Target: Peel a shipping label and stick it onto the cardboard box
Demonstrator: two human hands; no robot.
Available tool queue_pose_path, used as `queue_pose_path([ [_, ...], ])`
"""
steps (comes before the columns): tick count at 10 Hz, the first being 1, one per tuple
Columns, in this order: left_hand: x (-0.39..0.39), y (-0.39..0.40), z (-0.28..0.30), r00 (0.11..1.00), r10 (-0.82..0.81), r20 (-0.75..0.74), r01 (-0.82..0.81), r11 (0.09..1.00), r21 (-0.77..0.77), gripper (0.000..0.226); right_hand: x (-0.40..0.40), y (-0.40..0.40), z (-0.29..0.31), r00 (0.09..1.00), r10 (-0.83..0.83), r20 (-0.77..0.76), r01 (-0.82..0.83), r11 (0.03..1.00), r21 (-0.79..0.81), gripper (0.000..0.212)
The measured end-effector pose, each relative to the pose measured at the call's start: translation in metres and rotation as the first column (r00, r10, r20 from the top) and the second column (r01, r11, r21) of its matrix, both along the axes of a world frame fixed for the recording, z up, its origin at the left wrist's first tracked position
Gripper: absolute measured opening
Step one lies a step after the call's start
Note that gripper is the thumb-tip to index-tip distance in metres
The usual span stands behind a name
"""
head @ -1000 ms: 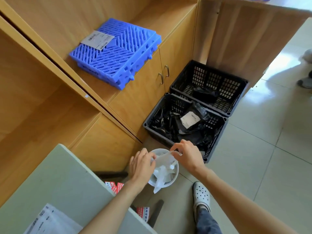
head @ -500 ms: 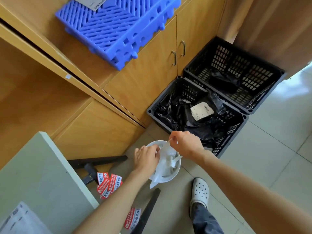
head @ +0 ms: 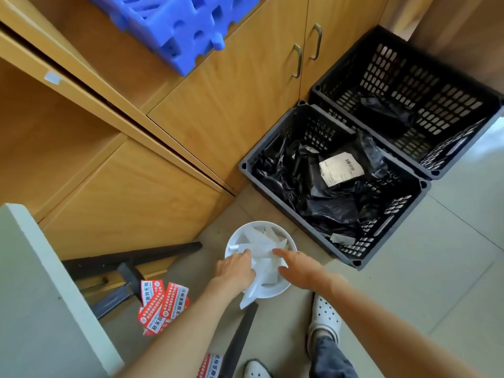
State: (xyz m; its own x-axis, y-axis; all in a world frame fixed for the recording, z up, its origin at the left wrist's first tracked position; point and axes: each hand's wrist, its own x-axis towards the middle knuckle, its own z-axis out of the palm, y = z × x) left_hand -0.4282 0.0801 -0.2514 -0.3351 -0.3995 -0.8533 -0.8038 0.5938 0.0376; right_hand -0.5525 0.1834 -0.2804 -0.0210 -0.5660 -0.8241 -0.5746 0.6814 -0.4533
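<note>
A small white round bin (head: pixel 283 289) stands on the floor, full of white backing-paper scraps (head: pixel 266 245). My left hand (head: pixel 236 270) lies flat on the scraps at the bin's left rim, and one long strip (head: pixel 246 298) sticks out under it over the near rim. My right hand (head: pixel 298 266) hovers over the bin's right side with fingers stretched out and nothing in them. A white shipping label (head: pixel 341 170) sits on a black bag in the near crate. No cardboard box is in view.
Two black plastic crates (head: pixel 392 227) (head: pixel 409 45) stand right of the bin against wooden cabinets (head: pixel 218 105). Blue plastic tiles (head: pixel 174 25) lie on the shelf above. A grey table (head: pixel 41 309) is at left, with black legs (head: pixel 131 257) and red stickers (head: pixel 161 304) on the floor. A white clog (head: pixel 326 315) is near.
Both hands held a paper strip above the bin; my right hand has let go and opened, and my left hand has dropped onto the scraps. The view has tilted further down.
</note>
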Motion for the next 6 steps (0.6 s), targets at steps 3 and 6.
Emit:
queue_pose_path([
  [3, 0.022, -0.002, -0.012, 0.994, 0.030, 0.105, -0.046, 0.986, 0.160, 0.069, 0.026, -0.003, -0.012, 0.995, 0.007, 0.096, -0.011, 0.999, 0.037, 0.064],
  [6, 0.016, -0.005, 0.001, 1.000, -0.003, 0.029, 0.001, 0.997, 0.074, 0.068, 0.029, -0.008, 0.005, 0.994, 0.054, -0.095, -0.053, 0.999, 0.009, 0.040],
])
